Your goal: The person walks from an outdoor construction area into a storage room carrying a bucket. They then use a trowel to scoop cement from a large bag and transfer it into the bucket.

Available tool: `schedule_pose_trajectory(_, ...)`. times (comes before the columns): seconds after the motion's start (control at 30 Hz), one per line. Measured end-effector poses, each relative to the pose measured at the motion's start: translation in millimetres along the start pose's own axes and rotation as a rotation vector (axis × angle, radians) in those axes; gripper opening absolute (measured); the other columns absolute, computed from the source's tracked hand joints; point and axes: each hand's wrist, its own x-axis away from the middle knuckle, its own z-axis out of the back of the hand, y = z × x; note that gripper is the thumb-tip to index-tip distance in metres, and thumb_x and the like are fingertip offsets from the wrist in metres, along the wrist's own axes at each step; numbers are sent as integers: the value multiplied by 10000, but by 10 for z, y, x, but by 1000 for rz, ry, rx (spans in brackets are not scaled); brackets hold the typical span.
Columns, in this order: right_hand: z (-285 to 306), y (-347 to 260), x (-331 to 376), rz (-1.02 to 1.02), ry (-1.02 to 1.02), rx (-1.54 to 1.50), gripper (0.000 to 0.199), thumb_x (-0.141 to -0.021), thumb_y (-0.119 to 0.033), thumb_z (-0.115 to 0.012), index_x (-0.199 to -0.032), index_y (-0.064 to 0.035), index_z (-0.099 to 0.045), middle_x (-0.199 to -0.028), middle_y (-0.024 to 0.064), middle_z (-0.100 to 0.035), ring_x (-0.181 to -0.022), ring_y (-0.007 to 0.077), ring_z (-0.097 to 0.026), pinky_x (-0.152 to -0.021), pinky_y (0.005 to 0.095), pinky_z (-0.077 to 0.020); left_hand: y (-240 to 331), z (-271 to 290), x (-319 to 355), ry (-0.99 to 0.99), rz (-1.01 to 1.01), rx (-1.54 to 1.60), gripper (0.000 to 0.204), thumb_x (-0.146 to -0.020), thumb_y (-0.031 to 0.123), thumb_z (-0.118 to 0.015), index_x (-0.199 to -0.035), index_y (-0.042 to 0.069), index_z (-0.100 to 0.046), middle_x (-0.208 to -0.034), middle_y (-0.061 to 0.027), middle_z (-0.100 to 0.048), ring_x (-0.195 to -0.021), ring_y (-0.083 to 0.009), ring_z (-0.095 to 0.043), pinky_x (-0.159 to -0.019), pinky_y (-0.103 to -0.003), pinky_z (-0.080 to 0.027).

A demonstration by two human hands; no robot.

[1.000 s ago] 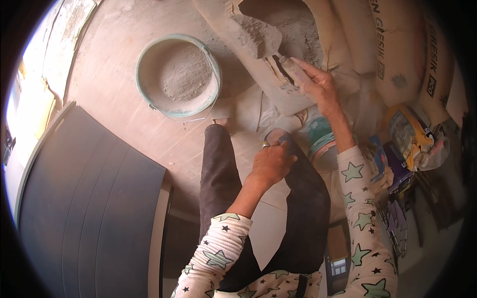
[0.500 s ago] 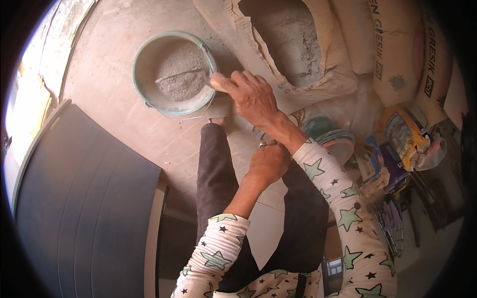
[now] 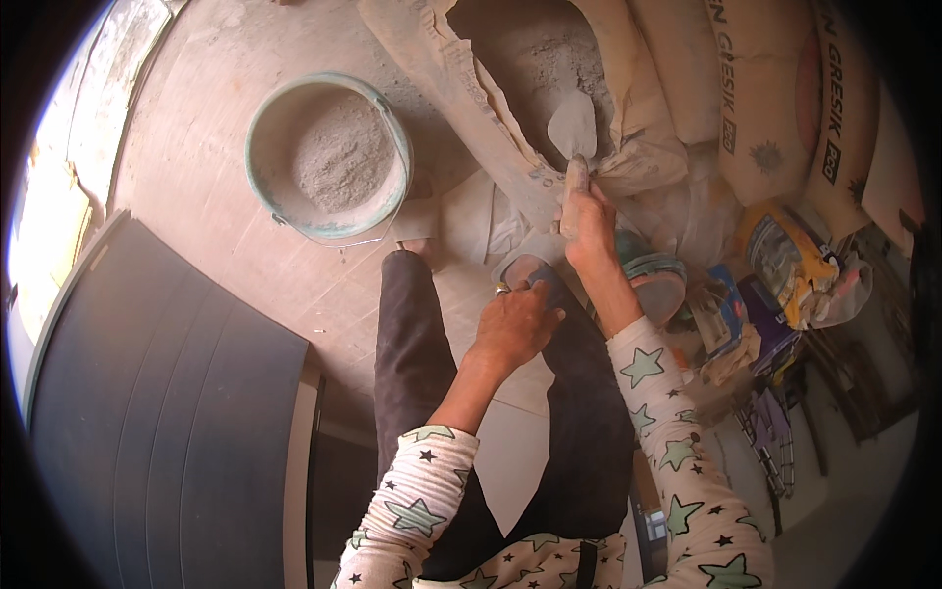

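Observation:
My right hand (image 3: pixel 589 224) is closed round the handle of a trowel (image 3: pixel 572 126). Its dusty grey blade is inside the mouth of a torn brown paper sack (image 3: pixel 650 165), over grey cement-like powder (image 3: pixel 564 61). On my right knee rests my left hand (image 3: pixel 517 319), a ring on one finger, thumb apart and nothing visible held; its fingertips are partly hidden. To the left, a pale green bucket (image 3: pixel 252 162) with a wire handle stands on the floor, holding a heap of grey powder (image 3: pixel 343 162).
Full brown sacks (image 3: pixel 760 108) lie at the right. Near my right knee stand a green tub (image 3: pixel 659 287), a yellow package (image 3: pixel 800 265) and assorted packets. A dark panelled door (image 3: pixel 177 402) is at the left. My foot (image 3: pixel 420 253) is close to the bucket.
My right hand has moved right with the trowel, from the bucket's rim to the sack's mouth. The powder heap in the bucket looks different on top. My left hand stays at the knee.

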Motion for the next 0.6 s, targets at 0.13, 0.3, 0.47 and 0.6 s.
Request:
schedule_pose_trajectory(0.13, -201, -43, -132, -195, 179, -294, 126, -897, -138, -570, -1017, -98, -570, -832, 46, -563, -642, 190, -560, -525, 353, -438, 64, -46, 17, 22, -6, -6, 420, -922, 317, -642, -1222, 30, -574, -1024, -197, -671, -997, -380, -644, -889, -470, -490)
schedule_pose_trajectory(0.3, -256, -87, -651, -157, 249, -544, 97, -883, -130, -614, -909, -83, -532, -779, 54, -564, -623, 207, -549, -515, 389, -426, 134, -48, 48, 18, -1, -9, 425, -921, 320, -644, -1220, 27, -574, -1036, -202, -668, -999, -383, -644, -893, -470, -491)
schedule_pose_trajectory(0.47, -176, -207, -1108, -99, 249, -408, 104, -898, -134, -614, -926, -89, -525, -790, 73, -566, -612, 217, -541, -489, 392, -411, 128, -69, 74, 29, -6, -11, 426, -923, 322, -642, -1222, 26, -573, -1042, -211, -661, -998, -385, -644, -890, -468, -494)
schedule_pose_trajectory(0.6, -198, -318, -1100, -61, 325, -233, 112, -885, -88, -631, -970, -86, -559, -789, 88, -587, -563, 218, -542, -433, 381, -402, 40, -42, 123, 26, -13, -1, 428, -928, 326, -636, -1230, 30, -564, -1036, -214, -660, -992, -385, -645, -883, -470, -498)
